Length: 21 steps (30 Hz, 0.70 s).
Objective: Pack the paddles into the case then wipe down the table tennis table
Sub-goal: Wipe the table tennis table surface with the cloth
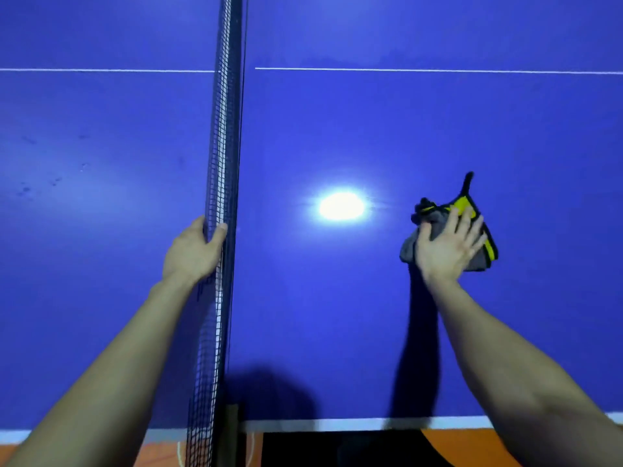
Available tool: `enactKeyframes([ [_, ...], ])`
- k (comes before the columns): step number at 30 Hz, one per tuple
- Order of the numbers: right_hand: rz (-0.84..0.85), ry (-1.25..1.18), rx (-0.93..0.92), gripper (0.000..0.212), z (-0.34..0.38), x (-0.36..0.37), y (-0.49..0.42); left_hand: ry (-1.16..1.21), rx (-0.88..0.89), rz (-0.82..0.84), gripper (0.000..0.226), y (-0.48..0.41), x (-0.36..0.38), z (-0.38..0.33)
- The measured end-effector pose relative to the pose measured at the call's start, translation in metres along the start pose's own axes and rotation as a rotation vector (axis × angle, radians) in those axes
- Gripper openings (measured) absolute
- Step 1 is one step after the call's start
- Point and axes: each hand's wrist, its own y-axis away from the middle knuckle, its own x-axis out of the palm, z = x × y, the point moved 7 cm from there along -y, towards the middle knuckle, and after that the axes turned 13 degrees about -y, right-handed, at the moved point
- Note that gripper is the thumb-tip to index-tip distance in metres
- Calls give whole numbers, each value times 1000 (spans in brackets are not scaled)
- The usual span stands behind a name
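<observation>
The right hand [445,244] is lying flat with its fingers straight and spread, pressing down on a crumpled cloth [463,205] that is grey with yellow and black trim. The cloth is sitting on the blue table tennis table [337,129], on the half to the right of the net and about midway between the near edge and the centre line. One black corner of it is sticking up and away from the fingers. The left hand [192,251] is gripping the top of the net [220,129], thumb on the near side and fingers curled over the tape from the other.

Around the cloth the blue surface is lying open on every side: toward the net, out to the right, and on toward the thin white line [438,70] crossing the table farther away. The white edge band [320,425] is running along the near side, below both forearms.

The net is standing as the one barrier, dividing the table from near edge to far, with its post [232,433] clamped at the near edge. A bright glare [341,206] from a lamp is shining on the surface between the net and the cloth. The right arm is casting a dark shadow [418,332] down toward the near edge. Faint dark smudges [25,190] are showing on the left half. Orange floor [472,446] is showing beneath the table's near edge.
</observation>
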Motion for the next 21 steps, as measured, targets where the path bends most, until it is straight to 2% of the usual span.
enactKeyframes([
  [2,-3,-11,-51,77,49,23,40,23,-37,0,53,21,9,17],
  [7,352,3,-675,75,214,99,220,41,-185,41,78,82,32,67],
  [9,437,15,-809,72,227,105,256,51,-220,57,81,103,39,82],
  [11,446,-6,-862,71,203,99,246,66,-235,71,83,117,44,90],
  [13,393,-31,-808,72,151,80,209,84,-225,69,84,125,48,90],
  [18,145,33,-341,74,-39,-5,109,101,-182,70,87,132,61,83],
  [21,42,35,-61,74,-98,-31,108,127,-176,66,89,140,66,83],
])
